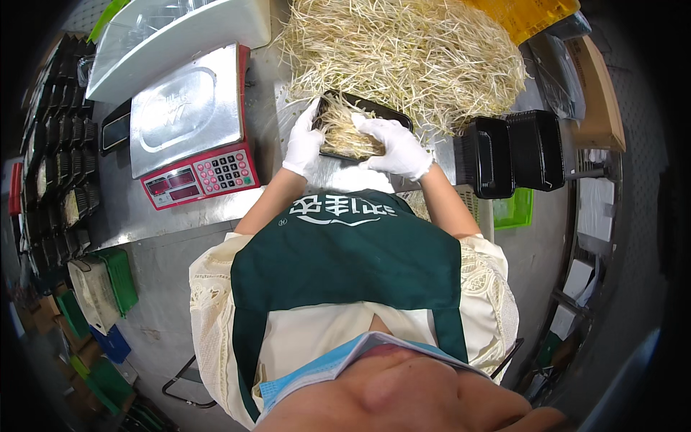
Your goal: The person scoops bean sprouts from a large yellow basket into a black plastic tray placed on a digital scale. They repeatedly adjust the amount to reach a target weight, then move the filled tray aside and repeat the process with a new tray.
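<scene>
A black plastic tray (372, 103) lies on the metal table, partly filled with bean sprouts (345, 127). My left hand (304, 141), in a white glove, grips the tray's left end. On its right side my right hand (398, 147), gloved too, rests over the sprouts with its fingers bent against them; whether it grips any of them is hard to tell. Just beyond the tray spreads a large heap of loose bean sprouts (410, 54). A red digital scale with a metal plate (186, 108) stands left of my left hand.
Stacked black trays (537, 151) stand at the right of the metal table (135, 221). A white foam box (178, 46) with clear plastic packaging is behind the scale, and a phone (116, 132) lies beside it. Filled black trays (59, 151) are piled far left. A yellow crate (532, 16) borders the heap.
</scene>
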### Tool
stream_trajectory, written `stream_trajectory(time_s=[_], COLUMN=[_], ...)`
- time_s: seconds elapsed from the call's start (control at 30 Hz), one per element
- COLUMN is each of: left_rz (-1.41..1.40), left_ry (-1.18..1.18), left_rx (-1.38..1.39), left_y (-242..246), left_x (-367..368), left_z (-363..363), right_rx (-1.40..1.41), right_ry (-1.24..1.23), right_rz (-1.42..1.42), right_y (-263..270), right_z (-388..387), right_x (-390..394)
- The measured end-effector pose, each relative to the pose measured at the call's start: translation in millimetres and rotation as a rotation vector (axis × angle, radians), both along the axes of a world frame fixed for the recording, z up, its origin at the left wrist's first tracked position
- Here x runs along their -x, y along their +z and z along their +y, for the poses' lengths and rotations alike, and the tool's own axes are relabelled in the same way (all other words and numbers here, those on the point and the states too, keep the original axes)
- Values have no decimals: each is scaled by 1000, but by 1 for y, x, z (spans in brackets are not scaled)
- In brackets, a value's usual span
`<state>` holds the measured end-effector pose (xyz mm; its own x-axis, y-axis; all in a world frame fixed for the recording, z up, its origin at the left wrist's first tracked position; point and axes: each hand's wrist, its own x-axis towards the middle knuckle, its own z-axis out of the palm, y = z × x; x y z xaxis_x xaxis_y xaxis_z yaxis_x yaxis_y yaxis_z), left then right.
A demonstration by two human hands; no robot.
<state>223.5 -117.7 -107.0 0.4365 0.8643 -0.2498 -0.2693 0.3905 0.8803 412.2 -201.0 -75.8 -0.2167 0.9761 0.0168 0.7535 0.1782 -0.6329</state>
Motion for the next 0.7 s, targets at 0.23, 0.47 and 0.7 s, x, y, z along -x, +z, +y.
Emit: stream_trajectory(time_s=[0.23, 0.47, 0.7], left_rz=[41, -42, 42], left_ry=[122, 274, 490], left_rx=[-541, -429, -476], left_y=[66, 43, 82], left_x=[37, 41, 95], left_z=[11, 24, 41], right_rx=[-351, -116, -255], right_ry=[-218, -311, -412], right_rz=[291, -301, 57], right_y=[11, -78, -18], right_z=[-12, -37, 3], right_x=[-21, -2, -47])
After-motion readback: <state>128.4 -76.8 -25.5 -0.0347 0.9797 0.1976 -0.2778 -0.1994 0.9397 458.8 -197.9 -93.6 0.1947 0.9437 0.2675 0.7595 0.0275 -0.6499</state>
